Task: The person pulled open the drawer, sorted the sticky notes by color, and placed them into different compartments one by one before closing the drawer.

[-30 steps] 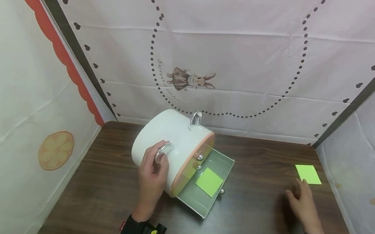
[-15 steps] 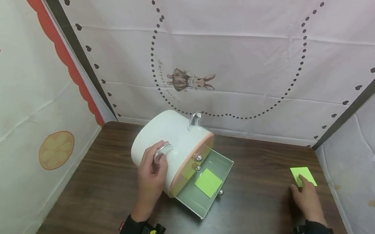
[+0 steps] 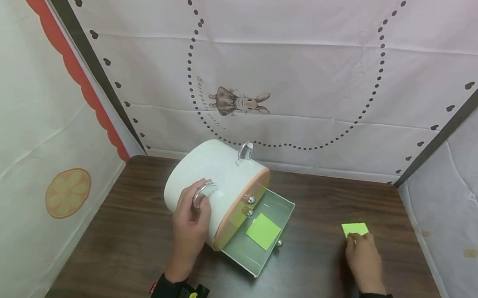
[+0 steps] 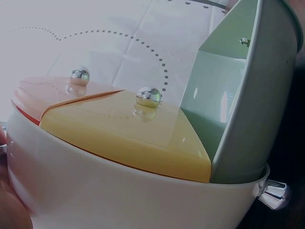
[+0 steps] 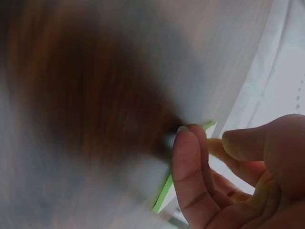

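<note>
A white drum-shaped drawer box (image 3: 204,165) lies on the table, its round face turned to the right. My left hand (image 3: 191,224) grips a shiny looped handle (image 3: 201,194) on its side. Out of the face juts a green drawer (image 3: 243,260) with a lime sticky note pad (image 3: 263,231) lying in it. The yellow drawer (image 4: 124,138) and pink drawer (image 4: 43,93) sit closed, each with a round metal knob. Farther right, my right hand (image 3: 364,264) pinches a second lime sticky note pad (image 3: 355,228) near one edge; the fingers hide part of it.
The dark wood table (image 3: 304,285) stretches between the two hands. White patterned cloth stands around it: a back wall (image 3: 311,89), a left wall (image 3: 26,118) and a right wall (image 3: 460,222). Another shiny loop (image 3: 245,152) sticks up from the box's far side.
My right hand first reached beside the second sticky note pad, then touched it, and now pinches it, having shifted it left. My left hand, the box and the drawer stay as they were.
</note>
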The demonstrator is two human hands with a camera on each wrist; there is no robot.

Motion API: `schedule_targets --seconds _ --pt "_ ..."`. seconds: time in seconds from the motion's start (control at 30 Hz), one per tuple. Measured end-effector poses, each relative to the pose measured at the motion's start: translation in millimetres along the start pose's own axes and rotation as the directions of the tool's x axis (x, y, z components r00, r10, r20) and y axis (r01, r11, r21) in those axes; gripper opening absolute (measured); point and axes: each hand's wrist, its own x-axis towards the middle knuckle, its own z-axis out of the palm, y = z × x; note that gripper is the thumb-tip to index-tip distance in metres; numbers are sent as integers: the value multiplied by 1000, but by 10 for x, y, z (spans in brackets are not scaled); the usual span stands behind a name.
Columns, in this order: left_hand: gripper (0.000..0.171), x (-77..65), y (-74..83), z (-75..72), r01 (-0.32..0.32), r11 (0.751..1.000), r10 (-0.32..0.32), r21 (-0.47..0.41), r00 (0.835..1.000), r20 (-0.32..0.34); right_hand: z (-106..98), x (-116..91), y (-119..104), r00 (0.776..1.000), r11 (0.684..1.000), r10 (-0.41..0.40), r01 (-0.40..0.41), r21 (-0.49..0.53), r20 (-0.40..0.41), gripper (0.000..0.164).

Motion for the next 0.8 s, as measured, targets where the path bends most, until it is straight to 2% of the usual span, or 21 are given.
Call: schedule_targets --seconds 0.17,0.27,0.4,0.5,0.63,0.8 --pt "47 -4 -15 10 7 1000 -7 12 1000 8 18 -87 -114 995 999 41 -44 29 92 30" --pt "48 -10 -23 18 10 1000 -10 14 1000 12 39 -107 -111 993 993 82 -89 72 89 32" --pt "48 -17 -20 21 17 1000 -17 12 1000 16 83 -130 -75 988 977 142 -149 153 56 53" --pt "48 -13 -12 17 18 1000 -18 4 1000 14 97 -126 -49 985 970 163 -171 173 60 67" --pt "48 -4 -5 5 11 1000 -11 6 1000 5 83 -102 -24 986 978 136 -148 148 93 73" --pt "47 -2 -2 -12 1 1000 -1 15 1000 5 75 -112 -14 980 970 159 -178 163 120 77"
